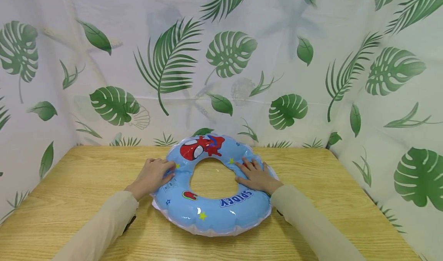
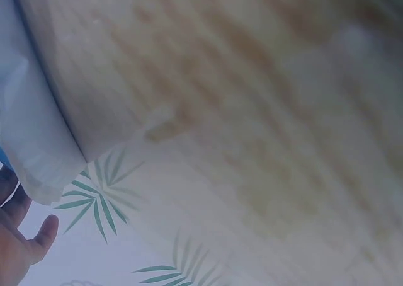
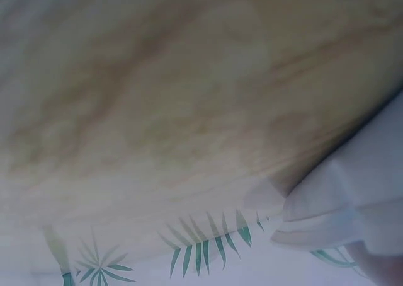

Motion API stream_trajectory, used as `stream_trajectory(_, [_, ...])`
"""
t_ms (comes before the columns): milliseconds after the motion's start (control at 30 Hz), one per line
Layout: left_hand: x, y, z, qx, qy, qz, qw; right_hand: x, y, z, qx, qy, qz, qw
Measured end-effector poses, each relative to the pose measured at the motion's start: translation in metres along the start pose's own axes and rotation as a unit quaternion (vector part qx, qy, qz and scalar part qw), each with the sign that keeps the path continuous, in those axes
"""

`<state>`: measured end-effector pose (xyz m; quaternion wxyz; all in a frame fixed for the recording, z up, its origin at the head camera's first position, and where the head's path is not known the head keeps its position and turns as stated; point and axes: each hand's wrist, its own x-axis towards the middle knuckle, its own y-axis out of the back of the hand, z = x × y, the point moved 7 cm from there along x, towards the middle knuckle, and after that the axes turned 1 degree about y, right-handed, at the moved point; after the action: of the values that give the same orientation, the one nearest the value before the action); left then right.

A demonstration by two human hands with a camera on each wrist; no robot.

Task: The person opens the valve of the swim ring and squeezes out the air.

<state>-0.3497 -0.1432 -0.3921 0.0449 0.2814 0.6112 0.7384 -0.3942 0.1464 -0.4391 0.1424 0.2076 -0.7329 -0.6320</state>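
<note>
An inflated light-blue swim ring (image 1: pixel 211 216) with a red cartoon figure, yellow stars and "SPIDEY" lettering lies on the wooden table. On its left side rests my left hand (image 1: pixel 152 175), fingers loosely bent and touching the ring. My right hand (image 1: pixel 257 175) lies on the opposite side with its fingers spread over the top surface. In the left wrist view, part of the left hand (image 2: pixel 19 248) shows beside the ring's pale underside (image 2: pixel 38 122), one finger held apart. The right wrist view catches only the ring's pale edge (image 3: pixel 359 191) and a blurred bit of the right hand (image 3: pixel 384 267).
The light wooden table (image 1: pixel 86 199) extends on both sides of the ring. A white curtain with green leaf prints (image 1: pixel 221 84) stands behind the table and along its left and right sides. Both forearms wear beige sleeves (image 1: pixel 104 222).
</note>
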Motion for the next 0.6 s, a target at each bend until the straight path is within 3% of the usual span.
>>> stream_trajectory(333, [-0.0003, -0.0007, 0.0010, 0.001, 0.001, -0.004, 1.0000, -0.0031, 0.0028, -0.0041, -0.004, -0.009, -0.014, 0.9999])
stream_trajectory(600, [-0.0003, -0.0014, 0.0012, 0.005, 0.000, -0.004, 1.0000, 0.0027, -0.0066, 0.0020, -0.007, -0.014, -0.025, 0.9996])
